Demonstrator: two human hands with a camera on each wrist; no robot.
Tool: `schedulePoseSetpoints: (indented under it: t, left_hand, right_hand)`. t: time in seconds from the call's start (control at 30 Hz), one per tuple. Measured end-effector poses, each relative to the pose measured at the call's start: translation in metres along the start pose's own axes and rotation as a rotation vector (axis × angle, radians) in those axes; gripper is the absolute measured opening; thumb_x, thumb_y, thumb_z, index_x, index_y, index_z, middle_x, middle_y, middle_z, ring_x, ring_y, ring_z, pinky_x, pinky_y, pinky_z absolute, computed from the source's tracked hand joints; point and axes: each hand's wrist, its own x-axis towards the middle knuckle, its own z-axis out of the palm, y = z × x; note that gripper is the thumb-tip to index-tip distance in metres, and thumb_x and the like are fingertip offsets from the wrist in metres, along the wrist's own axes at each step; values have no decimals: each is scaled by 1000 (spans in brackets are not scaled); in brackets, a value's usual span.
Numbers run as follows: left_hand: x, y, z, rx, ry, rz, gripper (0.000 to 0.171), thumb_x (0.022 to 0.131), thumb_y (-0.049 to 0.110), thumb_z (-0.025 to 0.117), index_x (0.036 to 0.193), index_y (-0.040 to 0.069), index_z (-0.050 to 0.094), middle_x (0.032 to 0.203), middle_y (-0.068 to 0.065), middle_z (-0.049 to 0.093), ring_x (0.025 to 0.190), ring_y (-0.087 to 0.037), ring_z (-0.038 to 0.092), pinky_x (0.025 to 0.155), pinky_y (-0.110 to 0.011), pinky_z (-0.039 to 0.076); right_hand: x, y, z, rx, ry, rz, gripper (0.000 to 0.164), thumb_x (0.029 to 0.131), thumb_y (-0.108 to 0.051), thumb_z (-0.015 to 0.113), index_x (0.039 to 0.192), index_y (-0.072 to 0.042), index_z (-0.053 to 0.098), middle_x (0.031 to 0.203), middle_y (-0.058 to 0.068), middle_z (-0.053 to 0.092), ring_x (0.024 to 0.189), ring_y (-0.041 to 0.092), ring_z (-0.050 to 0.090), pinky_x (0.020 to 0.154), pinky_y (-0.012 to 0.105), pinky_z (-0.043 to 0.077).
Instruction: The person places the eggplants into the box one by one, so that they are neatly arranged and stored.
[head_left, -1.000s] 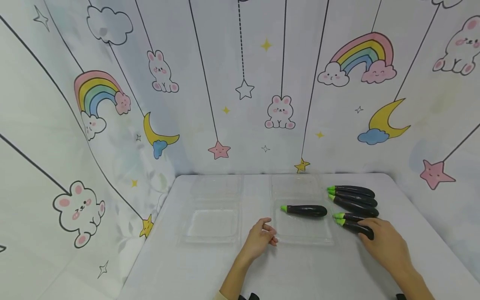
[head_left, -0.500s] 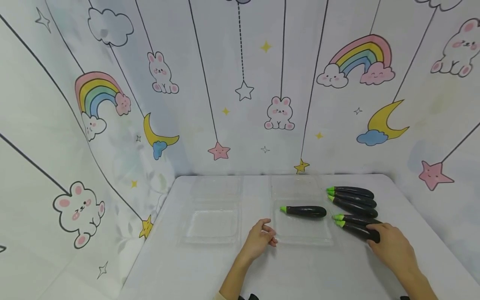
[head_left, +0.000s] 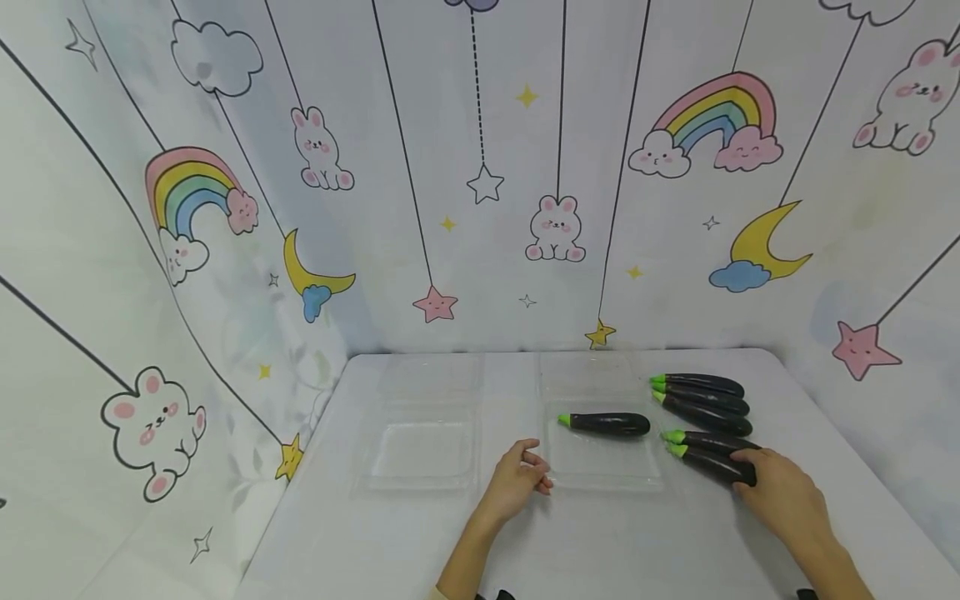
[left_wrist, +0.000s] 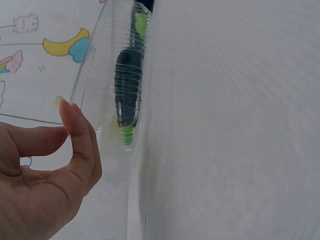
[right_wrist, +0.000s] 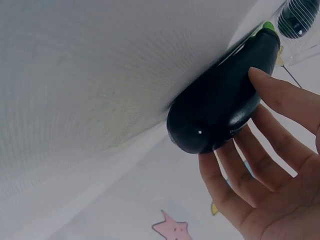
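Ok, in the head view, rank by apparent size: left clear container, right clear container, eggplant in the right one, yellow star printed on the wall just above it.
1. Left clear container and right clear container: too alike to rank
2. Eggplant
3. Yellow star

One eggplant point(head_left: 606, 424) lies in the right container point(head_left: 602, 461).

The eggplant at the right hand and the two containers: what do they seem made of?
Eggplant: smooth, glossy, with bright highlights; natural skin or plastic, unclear.
Right container: probably thin plastic, clear and shiny; things show through its ribbed wall.
Left container: likely the same, similarly clear.
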Motion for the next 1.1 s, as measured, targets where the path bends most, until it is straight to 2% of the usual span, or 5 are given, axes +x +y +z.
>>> schedulePoseSetpoints:
  t: [0.37, 0.6, 0.73, 1.1]
  left_hand:
    - [0, 0, 1, 18, 8, -14, 51, 101, 1, 61, 147, -12, 43, 106, -18, 64, 82, -42, 74, 82, -41, 61]
    - [0, -1, 1, 3, 7, -15, 51, 101, 1, 60, 147, -12, 42, 107, -20, 64, 82, -42, 74, 82, -42, 62]
    - [0, -1, 0, -6, 4, -7, 51, 101, 0, 60, 147, -13, 42, 106, -19, 63, 81, -42, 74, 81, -44, 62]
    - [1, 2, -2, 13, -2, -11, 51, 101, 3, 62, 146, -12, 44, 104, -15, 64, 74, -24, 75, 80, -33, 61]
  right_hand:
    - [-2, -4, -4, 17, 50, -9, 48, 80, -11, 84, 123, 3, 69, 124, 38, 60, 110, 62, 57, 74, 71, 51]
    - [-6, -8, -6, 35, 157, -53, 44, 78, -8, 83, 120, 1, 71, 123, 35, 63, 107, 61, 59, 72, 71, 51]
    - [-6, -12, -9, 40, 191, -64, 44, 78, -7, 83, 120, 0, 70, 123, 34, 63, 108, 60, 59, 74, 71, 50]
    - [-6, -17, -19, 37, 204, -57, 45, 78, -6, 83, 120, 1, 71, 122, 36, 62, 107, 61, 59, 72, 70, 51]
